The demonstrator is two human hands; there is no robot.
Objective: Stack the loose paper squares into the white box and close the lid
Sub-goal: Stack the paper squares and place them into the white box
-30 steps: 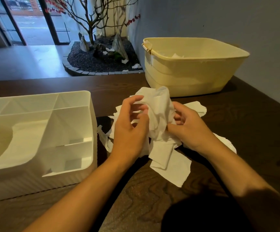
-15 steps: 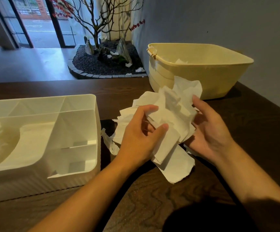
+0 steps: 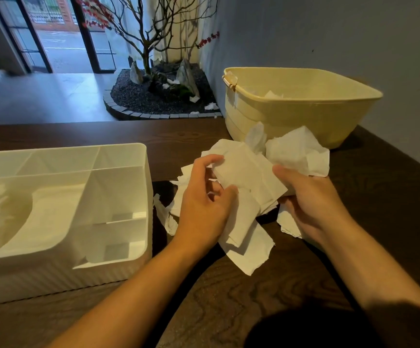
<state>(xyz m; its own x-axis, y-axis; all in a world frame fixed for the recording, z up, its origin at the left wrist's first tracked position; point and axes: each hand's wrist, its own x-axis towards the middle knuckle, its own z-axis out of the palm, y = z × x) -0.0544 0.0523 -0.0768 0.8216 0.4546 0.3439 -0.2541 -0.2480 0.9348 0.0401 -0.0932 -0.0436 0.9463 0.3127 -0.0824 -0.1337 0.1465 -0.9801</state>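
Both hands hold a rumpled bundle of paper squares just right of the white box, above the dark wooden table: the left hand curls its fingers and thumb round the bundle's near side, and the right hand grips its far side with the thumb on top. More torn sheets hang and lie beneath the hands. A yellow tub stands behind the bundle, farther from the box, and the box sits open with its compartments showing.
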